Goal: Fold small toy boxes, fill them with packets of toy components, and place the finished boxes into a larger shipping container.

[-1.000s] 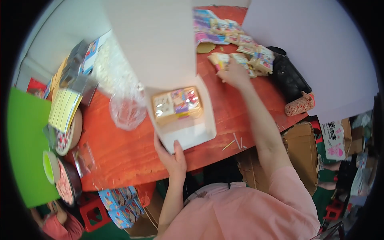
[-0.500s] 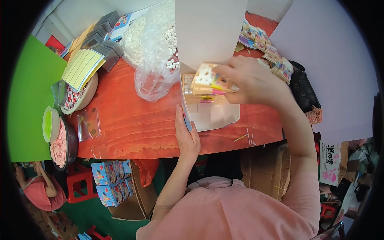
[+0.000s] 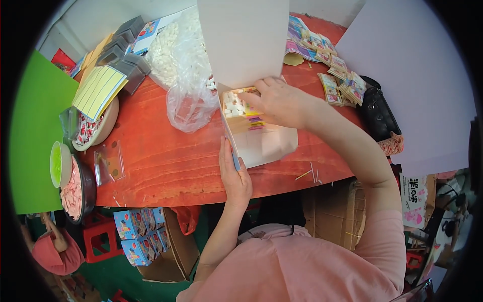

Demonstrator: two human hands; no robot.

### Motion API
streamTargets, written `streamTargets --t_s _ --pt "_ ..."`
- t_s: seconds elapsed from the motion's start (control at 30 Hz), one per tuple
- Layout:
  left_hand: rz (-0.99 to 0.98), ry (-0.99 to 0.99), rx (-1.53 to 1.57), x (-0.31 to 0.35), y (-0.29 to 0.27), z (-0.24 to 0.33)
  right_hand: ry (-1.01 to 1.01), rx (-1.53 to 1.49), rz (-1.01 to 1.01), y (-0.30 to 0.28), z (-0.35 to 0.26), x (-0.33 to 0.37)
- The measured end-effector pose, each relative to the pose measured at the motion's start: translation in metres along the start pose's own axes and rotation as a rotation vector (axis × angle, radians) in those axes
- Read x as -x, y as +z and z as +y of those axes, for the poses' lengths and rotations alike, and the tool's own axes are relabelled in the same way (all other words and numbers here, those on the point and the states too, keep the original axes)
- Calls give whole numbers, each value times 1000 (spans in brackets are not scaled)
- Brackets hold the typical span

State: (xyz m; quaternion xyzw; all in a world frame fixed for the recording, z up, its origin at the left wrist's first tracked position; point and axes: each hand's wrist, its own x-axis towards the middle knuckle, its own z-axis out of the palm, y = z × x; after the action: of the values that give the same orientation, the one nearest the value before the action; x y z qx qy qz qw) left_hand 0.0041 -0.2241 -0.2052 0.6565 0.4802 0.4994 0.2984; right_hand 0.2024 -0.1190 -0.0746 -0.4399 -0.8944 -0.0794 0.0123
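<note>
Head view: the white box [image 3: 264,143] stands on the desk [image 3: 171,171], lid [image 3: 245,40] raised at its far edge. The packet of small white pieces [image 3: 234,104] lies inside, at the far end of the box; its long axis appears to run left to right, though the right hand [image 3: 282,100] covers its right portion. That hand is the nearer: its fingers bend over the packet from the box's right side; whether they grasp or merely press cannot be told. The left hand [image 3: 235,178] grasps the box's near-left corner, apart from the packet. More packets [image 3: 352,88] lie right of the box.
</note>
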Motion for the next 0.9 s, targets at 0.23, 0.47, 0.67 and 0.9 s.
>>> streamTargets --t_s 0.23,0.47,0.67,0.9 --pt "-12 -77 38 4 8 -4 163 103 -75 -13 -27 -4" --pt "-43 -82 81 8 3 -4 181 -73 -105 3 -34 -8" --pt "31 -87 41 12 7 -7 380 -740 472 -32 42 49" --pt "-17 -142 37 12 11 -10 1623 -12 17 39 203 167"
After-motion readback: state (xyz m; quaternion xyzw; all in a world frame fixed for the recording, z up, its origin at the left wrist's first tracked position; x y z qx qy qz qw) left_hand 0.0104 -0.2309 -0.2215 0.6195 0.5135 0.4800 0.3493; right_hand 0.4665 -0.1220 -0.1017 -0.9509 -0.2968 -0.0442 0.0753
